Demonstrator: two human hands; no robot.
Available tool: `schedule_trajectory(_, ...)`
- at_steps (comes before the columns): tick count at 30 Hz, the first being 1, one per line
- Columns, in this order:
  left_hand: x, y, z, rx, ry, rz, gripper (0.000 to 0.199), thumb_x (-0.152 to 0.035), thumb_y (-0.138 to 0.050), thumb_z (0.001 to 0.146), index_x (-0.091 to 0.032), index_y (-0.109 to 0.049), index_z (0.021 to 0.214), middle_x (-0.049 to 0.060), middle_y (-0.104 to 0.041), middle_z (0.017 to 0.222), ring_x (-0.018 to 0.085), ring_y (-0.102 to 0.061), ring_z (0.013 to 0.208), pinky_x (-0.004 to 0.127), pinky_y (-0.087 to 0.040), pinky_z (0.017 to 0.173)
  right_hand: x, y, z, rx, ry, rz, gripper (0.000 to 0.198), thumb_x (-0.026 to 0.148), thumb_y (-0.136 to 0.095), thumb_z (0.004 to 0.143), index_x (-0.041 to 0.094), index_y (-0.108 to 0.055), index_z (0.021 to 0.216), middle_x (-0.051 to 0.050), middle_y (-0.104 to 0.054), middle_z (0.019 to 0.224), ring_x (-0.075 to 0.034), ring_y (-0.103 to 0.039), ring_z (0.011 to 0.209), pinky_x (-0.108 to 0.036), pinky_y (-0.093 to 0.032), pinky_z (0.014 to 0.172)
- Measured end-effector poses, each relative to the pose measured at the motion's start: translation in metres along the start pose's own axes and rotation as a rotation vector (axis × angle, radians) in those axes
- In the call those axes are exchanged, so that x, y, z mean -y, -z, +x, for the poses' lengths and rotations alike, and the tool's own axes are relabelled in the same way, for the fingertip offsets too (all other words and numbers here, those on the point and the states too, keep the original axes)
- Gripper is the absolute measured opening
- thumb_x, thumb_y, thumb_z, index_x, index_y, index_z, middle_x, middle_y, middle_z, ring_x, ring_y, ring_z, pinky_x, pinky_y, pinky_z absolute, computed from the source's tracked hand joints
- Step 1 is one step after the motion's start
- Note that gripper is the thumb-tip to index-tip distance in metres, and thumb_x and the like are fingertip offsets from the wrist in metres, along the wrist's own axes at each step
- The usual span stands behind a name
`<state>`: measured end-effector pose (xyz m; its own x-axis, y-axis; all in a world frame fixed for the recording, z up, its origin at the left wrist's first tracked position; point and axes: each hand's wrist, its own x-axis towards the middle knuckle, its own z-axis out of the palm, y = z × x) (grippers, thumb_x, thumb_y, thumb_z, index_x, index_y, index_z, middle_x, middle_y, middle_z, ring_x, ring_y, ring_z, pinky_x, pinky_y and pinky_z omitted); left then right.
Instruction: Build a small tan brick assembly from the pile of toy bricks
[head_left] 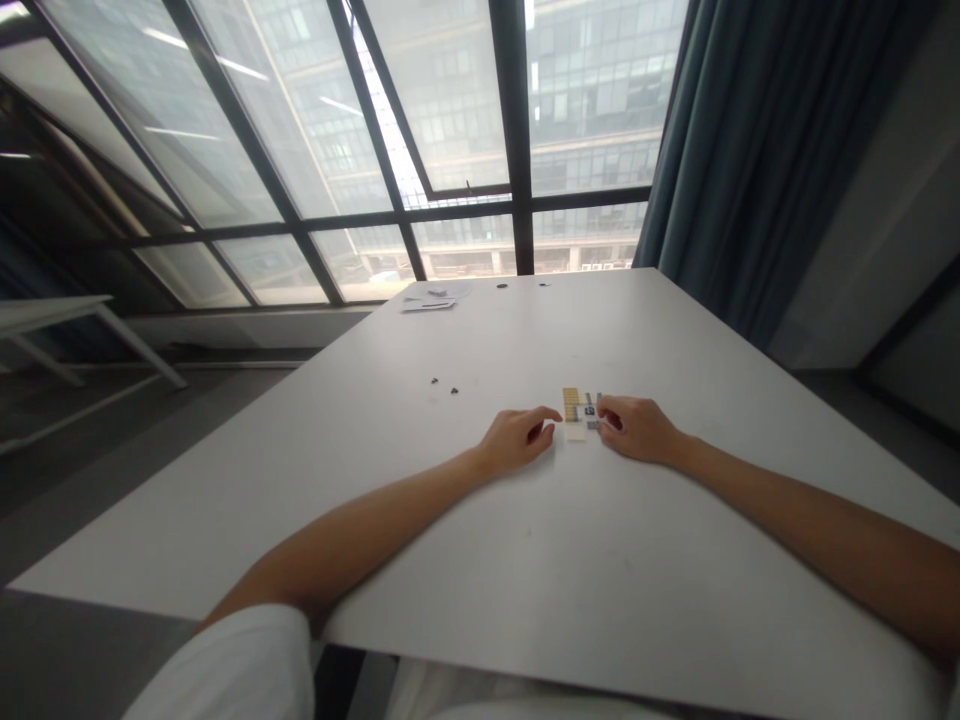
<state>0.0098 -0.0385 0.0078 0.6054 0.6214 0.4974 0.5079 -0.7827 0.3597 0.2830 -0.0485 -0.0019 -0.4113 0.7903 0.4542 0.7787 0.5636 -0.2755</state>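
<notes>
A small cluster of flat pieces lies on the white table between my two hands. It has a yellow ribbed piece [571, 396] at the top, a black-and-white square piece [589, 411] in the middle and a pale cream piece [575, 433] at the bottom. My left hand [520, 438] rests at the cluster's left edge, index finger stretched toward it and thumb apart. On the right side, my right hand [636, 428] is curved, its fingertips at small grey pieces and a gap between thumb and index finger. Whether those fingertips touch the pieces is too small to tell.
Two small dark bits [454, 391] lie left of my hands on the white table [360, 560]. Papers [429, 303] and a dark round item [502, 286] are at the far edge. Beyond stand windows, with a blue curtain [720, 180] at right and another table [52, 312] at left.
</notes>
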Motion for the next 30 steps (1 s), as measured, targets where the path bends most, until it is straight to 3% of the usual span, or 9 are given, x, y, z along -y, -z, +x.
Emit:
schedule_trajectory(5, 0.002, 0.0, 0.0, 0.012, 0.009, 0.007, 0.027, -0.027, -0.049, 0.091, -0.02, -0.068, 0.109, -0.005, -0.058, 0.06, 0.007, -0.048, 0.052, 0.019, -0.038, 0.059, 0.002, 0.003, 0.002, -0.204, -0.034, 0.064, 0.015, 0.027, -0.049, 0.089, 0.02, -0.054, 0.077, 0.001, -0.055, 0.065, -0.013, -0.046, 0.057, -0.025, -0.032, 0.06)
schedule_trajectory(8, 0.003, 0.0, 0.0, 0.033, 0.004, 0.027, 0.023, -0.026, -0.049, 0.091, -0.019, -0.069, 0.099, -0.004, -0.059, 0.06, 0.008, -0.048, 0.053, 0.02, -0.037, 0.059, 0.011, 0.005, 0.001, -0.255, 0.088, 0.116, 0.026, 0.026, -0.043, 0.092, 0.021, -0.047, 0.067, 0.0, -0.049, 0.062, -0.013, -0.043, 0.057, -0.026, -0.031, 0.06)
schedule_trajectory(10, 0.003, 0.0, 0.001, 0.063, 0.005, 0.064, 0.02, -0.025, -0.049, 0.09, -0.018, -0.068, 0.088, -0.003, -0.06, 0.062, 0.009, -0.049, 0.054, 0.021, -0.036, 0.059, 0.02, 0.005, -0.002, -0.169, 0.248, 0.16, 0.027, 0.023, -0.042, 0.092, 0.021, -0.043, 0.065, 0.0, -0.048, 0.062, -0.013, -0.042, 0.059, -0.027, -0.032, 0.062)
schedule_trajectory(13, 0.004, 0.0, 0.003, 0.134, 0.006, 0.151, 0.021, -0.025, -0.049, 0.088, -0.019, -0.065, 0.076, -0.001, -0.062, 0.063, 0.011, -0.049, 0.055, 0.023, -0.034, 0.058, 0.037, 0.001, -0.006, 0.092, 0.501, 0.194, 0.025, 0.018, -0.045, 0.086, 0.021, -0.041, 0.062, 0.001, -0.047, 0.058, -0.013, -0.04, 0.057, -0.026, -0.031, 0.061)
schedule_trajectory(15, 0.004, -0.001, 0.004, 0.185, -0.001, 0.205, 0.022, -0.026, -0.049, 0.088, -0.019, -0.063, 0.071, 0.0, -0.062, 0.063, 0.012, -0.05, 0.055, 0.025, -0.033, 0.057, 0.047, -0.002, -0.009, 0.215, 0.569, 0.184, 0.023, 0.016, -0.047, 0.082, 0.021, -0.041, 0.06, 0.002, -0.047, 0.057, -0.012, -0.039, 0.055, -0.026, -0.029, 0.06)
schedule_trajectory(20, 0.005, -0.002, 0.005, 0.253, 0.003, 0.282, 0.022, -0.029, -0.05, 0.087, -0.021, -0.063, 0.071, 0.002, -0.065, 0.065, 0.016, -0.055, 0.058, 0.027, -0.033, 0.058, 0.059, -0.006, -0.011, 0.306, 0.588, 0.169, 0.02, 0.015, -0.05, 0.077, 0.021, -0.047, 0.059, 0.003, -0.05, 0.055, -0.011, -0.038, 0.053, -0.025, -0.03, 0.059)
schedule_trajectory(30, 0.006, 0.004, 0.008, 0.3, 0.016, 0.226, 0.024, -0.032, -0.049, 0.089, -0.021, -0.066, 0.076, 0.003, -0.067, 0.068, 0.016, -0.058, 0.061, 0.026, -0.037, 0.06, 0.058, -0.006, -0.009, 0.331, 0.578, 0.175, 0.017, 0.015, -0.05, 0.075, 0.021, -0.049, 0.059, 0.003, -0.051, 0.055, -0.011, -0.039, 0.053, -0.024, -0.031, 0.059)
